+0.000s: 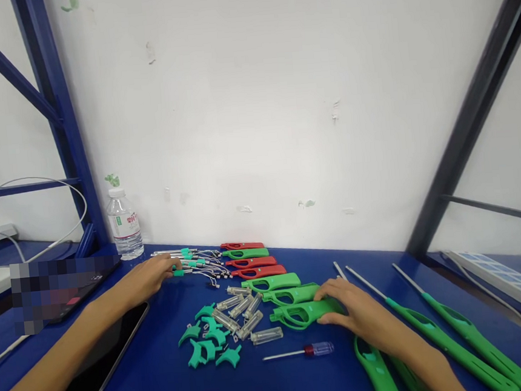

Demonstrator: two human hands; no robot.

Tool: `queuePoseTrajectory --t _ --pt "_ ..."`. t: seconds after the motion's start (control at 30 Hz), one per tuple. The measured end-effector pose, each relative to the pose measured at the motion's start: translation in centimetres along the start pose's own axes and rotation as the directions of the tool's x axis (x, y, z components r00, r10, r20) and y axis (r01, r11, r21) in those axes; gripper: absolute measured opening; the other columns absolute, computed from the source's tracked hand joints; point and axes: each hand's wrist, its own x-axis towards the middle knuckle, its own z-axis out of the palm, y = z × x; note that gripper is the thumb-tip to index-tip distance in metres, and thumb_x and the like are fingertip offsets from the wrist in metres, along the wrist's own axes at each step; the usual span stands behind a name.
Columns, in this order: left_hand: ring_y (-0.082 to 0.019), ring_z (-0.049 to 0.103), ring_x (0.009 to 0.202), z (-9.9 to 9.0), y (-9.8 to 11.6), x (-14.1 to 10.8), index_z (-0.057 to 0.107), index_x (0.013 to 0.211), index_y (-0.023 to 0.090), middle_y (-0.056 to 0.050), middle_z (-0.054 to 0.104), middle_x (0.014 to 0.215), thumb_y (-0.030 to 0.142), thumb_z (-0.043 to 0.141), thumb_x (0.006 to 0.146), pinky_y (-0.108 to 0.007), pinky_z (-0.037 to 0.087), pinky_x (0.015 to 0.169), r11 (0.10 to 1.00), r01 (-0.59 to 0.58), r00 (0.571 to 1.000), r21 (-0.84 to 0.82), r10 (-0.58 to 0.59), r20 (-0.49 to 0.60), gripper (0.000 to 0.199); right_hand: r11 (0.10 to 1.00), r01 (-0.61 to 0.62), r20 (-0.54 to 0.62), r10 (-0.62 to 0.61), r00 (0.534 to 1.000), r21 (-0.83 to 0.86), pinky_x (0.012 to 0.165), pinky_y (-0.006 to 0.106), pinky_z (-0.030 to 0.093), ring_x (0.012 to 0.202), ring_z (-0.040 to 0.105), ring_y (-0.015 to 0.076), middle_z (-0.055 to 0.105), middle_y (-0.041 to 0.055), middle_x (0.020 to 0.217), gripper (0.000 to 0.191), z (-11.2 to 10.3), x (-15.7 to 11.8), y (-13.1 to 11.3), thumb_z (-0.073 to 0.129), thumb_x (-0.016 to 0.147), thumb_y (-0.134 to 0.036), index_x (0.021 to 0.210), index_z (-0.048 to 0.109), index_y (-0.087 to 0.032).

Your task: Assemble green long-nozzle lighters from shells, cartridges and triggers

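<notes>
My left hand [155,274] reaches to the back left, its fingers closed at the near end of a bundle of thin metal lighter tubes [198,263] with teal collars and wires. Its fingertips partly hide the tube they grip. My right hand [345,303] is wrapped over the end of a green lighter shell [298,315], thumb on the near edge and fingers on the far edge. Behind that shell lies another green shell [291,294], in a column with more green and red shells [258,272]. Clear fuel tanks [250,324] and teal triggers [205,351] lie between my hands.
A screwdriver [301,351] lies in front. Long green lighters [456,342] rest at the right. To the left are a dark phone-like device [114,354], another dark screen [90,289] and a water bottle [125,225]. Blue frame posts [66,133] and a white wall stand behind.
</notes>
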Motion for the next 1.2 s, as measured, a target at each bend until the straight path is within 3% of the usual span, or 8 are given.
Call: queuePoseTrajectory --t 0.4,0.7,0.83,0.9,0.97,1.0,1.2 --pt "-0.027 0.073 0.115 -1.2 0.7 -0.1 0.070 0.135 0.020 -0.011 0.071 0.137 0.040 0.073 0.109 -0.049 0.065 0.098 0.999 -0.039 0.999 -0.009 0.039 -0.013 0.033 1.000 -0.010 0.030 0.009 1.000 0.018 0.114 0.047 0.049 0.128 0.068 0.0338 0.077 0.0078 0.130 0.041 0.3 -0.6 0.4 0.077 0.102 -0.057 0.131 0.076 -0.028" --pt "-0.027 0.073 0.116 -1.4 1.4 -0.6 0.069 0.136 0.020 -0.011 0.071 0.138 0.040 0.073 0.109 -0.049 0.065 0.098 0.999 -0.045 0.996 -0.008 0.045 -0.080 0.033 1.000 -0.015 0.005 0.016 1.000 -0.005 0.099 0.041 0.054 0.112 0.069 0.0304 0.074 0.0079 0.120 0.032 -0.1 -1.2 -0.3 0.066 0.108 -0.055 0.121 0.074 -0.026" --pt "-0.027 0.073 0.114 -1.5 1.7 -0.8 0.069 0.136 0.020 -0.011 0.071 0.137 0.040 0.073 0.109 -0.048 0.065 0.097 0.999 -0.047 0.994 -0.022 0.045 -0.098 0.033 1.000 -0.027 -0.026 0.027 0.999 0.001 0.104 0.041 0.054 0.117 0.070 0.0308 0.074 0.0077 0.127 0.030 -0.1 -3.1 -2.4 0.065 0.109 -0.054 0.127 0.073 -0.030" --pt "-0.027 0.073 0.115 -1.5 1.8 -0.8 0.069 0.136 0.020 -0.011 0.071 0.137 0.040 0.073 0.109 -0.048 0.065 0.097 0.998 -0.049 0.994 -0.029 0.045 -0.101 0.033 1.000 -0.006 -0.002 0.006 1.000 0.016 0.097 0.038 0.057 0.110 0.073 0.0302 0.077 0.0055 0.122 0.027 0.3 -4.3 -4.2 0.071 0.105 -0.054 0.122 0.075 -0.034" --pt "-0.027 0.073 0.115 -1.5 1.9 -0.9 0.069 0.136 0.020 -0.011 0.071 0.138 0.040 0.073 0.109 -0.048 0.065 0.097 0.998 -0.045 0.994 -0.032 0.042 -0.103 0.033 0.999 0.052 0.065 -0.053 0.996 0.012 0.104 0.042 0.057 0.110 0.075 0.0307 0.080 0.0035 0.120 0.024 1.0 -5.2 -5.8 0.077 0.102 -0.054 0.119 0.077 -0.036" --pt "-0.027 0.073 0.115 -1.5 2.0 -0.9 0.069 0.136 0.020 -0.011 0.071 0.137 0.040 0.073 0.109 -0.048 0.065 0.097 0.999 -0.041 0.994 -0.033 0.038 -0.104 0.033 0.997 0.082 0.096 -0.083 0.992 0.006 0.100 0.041 0.059 0.107 0.076 0.0309 0.081 0.0028 0.118 0.026 1.4 -5.4 -6.3 0.079 0.100 -0.056 0.117 0.078 -0.037" --pt "-0.027 0.073 0.114 -1.7 2.5 -1.0 0.069 0.135 0.020 -0.011 0.071 0.137 0.040 0.073 0.109 -0.047 0.065 0.096 0.999 -0.038 0.993 -0.038 0.034 -0.110 0.033 0.984 0.171 0.121 -0.164 0.979 -0.049 0.105 0.047 0.061 0.119 0.078 0.0349 0.083 0.0046 0.129 0.037 3.6 -5.7 -6.7 0.076 0.101 -0.063 0.130 0.077 -0.039"
